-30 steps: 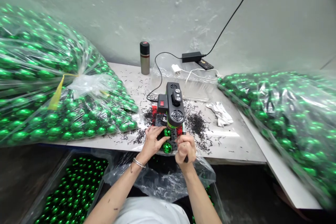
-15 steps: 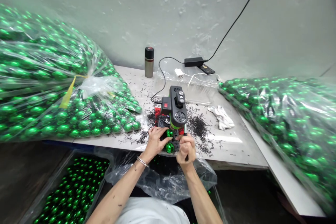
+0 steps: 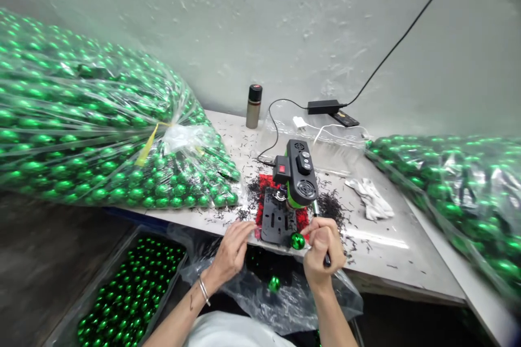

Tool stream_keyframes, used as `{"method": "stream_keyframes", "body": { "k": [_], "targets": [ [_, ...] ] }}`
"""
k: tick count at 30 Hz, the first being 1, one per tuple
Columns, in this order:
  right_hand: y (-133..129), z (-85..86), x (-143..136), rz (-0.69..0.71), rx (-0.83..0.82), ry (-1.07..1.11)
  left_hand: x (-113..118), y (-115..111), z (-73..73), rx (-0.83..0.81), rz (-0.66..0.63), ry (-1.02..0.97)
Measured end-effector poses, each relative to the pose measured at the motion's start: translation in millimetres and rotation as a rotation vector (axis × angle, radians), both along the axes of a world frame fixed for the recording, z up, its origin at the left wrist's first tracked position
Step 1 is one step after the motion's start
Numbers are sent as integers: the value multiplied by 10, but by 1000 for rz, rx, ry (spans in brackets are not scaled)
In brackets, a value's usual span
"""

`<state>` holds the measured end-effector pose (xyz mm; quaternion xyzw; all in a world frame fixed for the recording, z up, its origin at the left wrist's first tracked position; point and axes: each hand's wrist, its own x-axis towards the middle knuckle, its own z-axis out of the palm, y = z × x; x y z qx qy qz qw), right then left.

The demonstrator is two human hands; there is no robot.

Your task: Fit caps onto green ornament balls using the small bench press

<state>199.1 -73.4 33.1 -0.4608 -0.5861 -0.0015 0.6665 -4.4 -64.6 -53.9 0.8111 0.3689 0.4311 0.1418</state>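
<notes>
A small black machine [image 3: 302,173] stands on the table, its slotted base plate [image 3: 277,222] over a red mat. At the plate's left, my left hand [image 3: 231,249] hovers by the table edge with nothing in it, fingers extended. My right hand [image 3: 324,249] is closed around a black-handled lever [image 3: 326,260] at the machine's right. A shiny green ball [image 3: 297,241] is beside the right hand's fingertips, at the plate's front right corner. Lower down, another green ball [image 3: 274,283] is over the clear plastic below the table edge.
Large clear bags of green balls lie at left [image 3: 101,135] and right [image 3: 459,190]. A bin of green balls [image 3: 130,293] is below left. Black scraps, a bottle [image 3: 253,107], white gloves [image 3: 371,199] and a power adapter [image 3: 324,107] are on the table.
My left hand has moved away from the machine, down and left, its fingers now apart. One green ball has left the plate and is below the edge. The view has shifted.
</notes>
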Motion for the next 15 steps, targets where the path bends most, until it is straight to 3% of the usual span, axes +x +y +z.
{"method": "stream_keyframes", "body": {
  "k": [4, 7, 12, 15],
  "targets": [
    [14, -48, 7, -8, 19, -5, -91, 343, 159, 93, 197, -11],
    [7, -33, 20, -10, 7, -31, -113, 708, 371, 75, 305, 161],
    [-5, -61, 34, 8, 13, -54, -191, 1099, 616, -192, 271, 685],
    [-2, -99, 38, 10, 8, -55, -218, 1206, 659, -224, 244, 743]
  ]
}}
